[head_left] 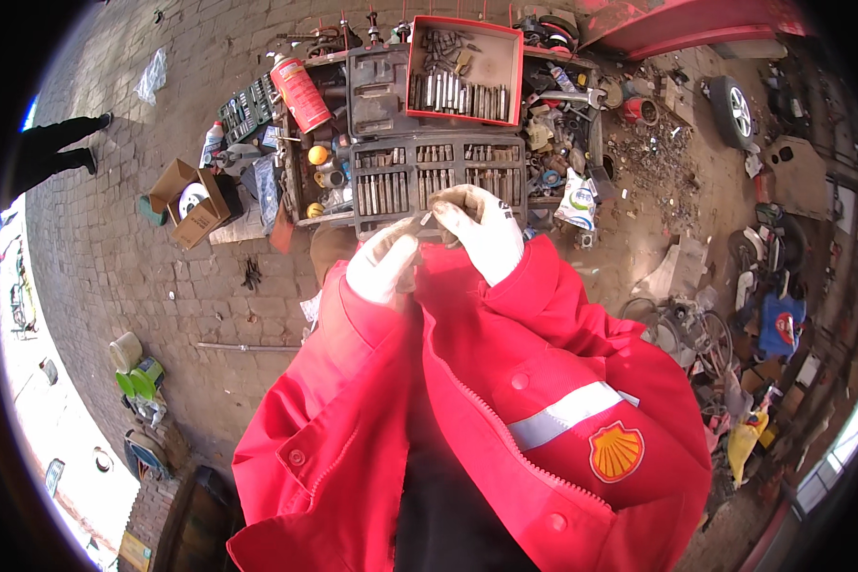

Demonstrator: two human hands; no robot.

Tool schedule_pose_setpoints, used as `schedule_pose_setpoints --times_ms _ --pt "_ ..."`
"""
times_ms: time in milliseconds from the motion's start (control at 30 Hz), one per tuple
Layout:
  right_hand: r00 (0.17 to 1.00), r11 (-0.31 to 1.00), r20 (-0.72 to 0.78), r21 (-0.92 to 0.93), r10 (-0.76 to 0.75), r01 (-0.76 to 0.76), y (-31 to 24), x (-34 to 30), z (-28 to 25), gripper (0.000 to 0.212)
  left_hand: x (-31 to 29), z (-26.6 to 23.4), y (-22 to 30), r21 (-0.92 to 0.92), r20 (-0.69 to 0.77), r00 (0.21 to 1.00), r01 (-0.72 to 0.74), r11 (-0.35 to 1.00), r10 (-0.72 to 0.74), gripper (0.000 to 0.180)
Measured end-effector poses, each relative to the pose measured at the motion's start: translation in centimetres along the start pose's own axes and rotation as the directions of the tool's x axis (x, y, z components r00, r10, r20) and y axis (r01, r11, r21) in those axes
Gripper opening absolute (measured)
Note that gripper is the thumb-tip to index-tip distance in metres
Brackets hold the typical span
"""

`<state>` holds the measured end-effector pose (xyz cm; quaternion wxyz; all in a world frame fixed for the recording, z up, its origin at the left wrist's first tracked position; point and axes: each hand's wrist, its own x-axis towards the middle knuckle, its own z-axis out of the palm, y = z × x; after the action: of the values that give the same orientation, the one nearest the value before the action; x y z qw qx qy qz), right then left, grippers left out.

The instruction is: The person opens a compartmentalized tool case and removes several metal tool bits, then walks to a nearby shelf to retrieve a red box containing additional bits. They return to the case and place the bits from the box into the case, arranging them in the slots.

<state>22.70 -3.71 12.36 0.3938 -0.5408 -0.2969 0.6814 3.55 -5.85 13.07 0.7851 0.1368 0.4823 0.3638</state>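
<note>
In front of my chest my two hands come together over the near edge of an open grey tool case [415, 178]. A small metal bit [425, 219] shows between the fingertips; its exact shape is too small to tell. My left hand [385, 264] is closed in a pinch at its lower end. The fingers of my right hand [480, 221] are curled, thumb and fingertips pinched at its upper end. Rows of metal bits fill the case's compartments. Across its raised lid lies a red-rimmed box [521, 81] with loose bits and a row of longer ones.
A red spray can [300, 92] leans left of the case, by a green socket set [247, 112]. An adjustable wrench [570, 97] and a white bag [577, 201] lie right. A cardboard box [198, 218] sits left; a wheel [731, 112] stands far right. Someone's legs [62, 148] show far left.
</note>
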Motion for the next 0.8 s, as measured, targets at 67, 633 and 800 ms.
schedule_pose_setpoints --times_ms 67,633,800 --pt "0.981 0.988 -0.120 -0.024 -0.152 0.151 1.9 2.3 -3.5 0.024 -0.1 0.0 -0.1 -0.059 -0.021 1.000 0.003 0.998 -0.004 0.035" --pt "0.903 0.236 -0.413 -0.895 -0.117 -0.379 4.8 13.4 -13.7 0.031 -0.6 -1.8 -0.5 -0.170 -0.078 0.996 -0.059 0.984 0.046 0.033" --pt "0.909 0.127 -0.393 -0.917 -0.140 -0.377 4.6 14.1 -13.3 0.029 -0.4 -2.5 -0.8 -0.182 -0.046 0.997 -0.070 0.981 0.063 0.034"
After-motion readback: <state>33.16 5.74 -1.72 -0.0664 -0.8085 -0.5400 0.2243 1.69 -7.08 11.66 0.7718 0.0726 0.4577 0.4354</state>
